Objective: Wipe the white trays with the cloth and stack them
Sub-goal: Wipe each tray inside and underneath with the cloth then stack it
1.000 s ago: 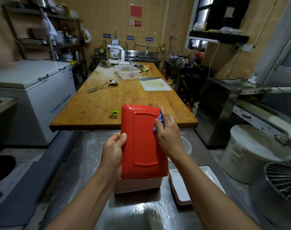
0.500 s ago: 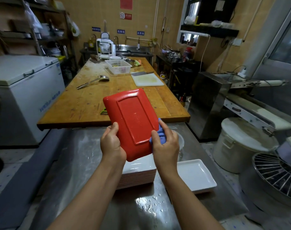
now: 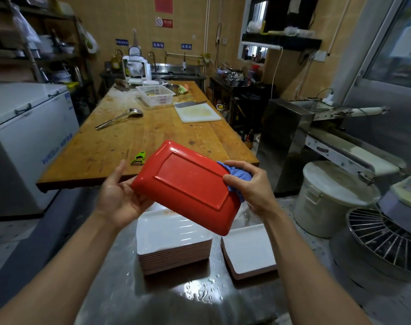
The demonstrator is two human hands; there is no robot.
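Tray has swung flatter and further left since half a second back. The rectangular tray with glossy red underside [image 3: 188,186] is held above the steel counter [image 3: 120,289]. Left hand [image 3: 120,195] cups its left edge, fingers loose. Right hand [image 3: 249,184] grips crumpled blue cloth [image 3: 236,175] against the right edge. Tall pile of white trays [image 3: 174,242] waits below; short pile [image 3: 249,252] to its right looks like the finished one. Mostly undone.
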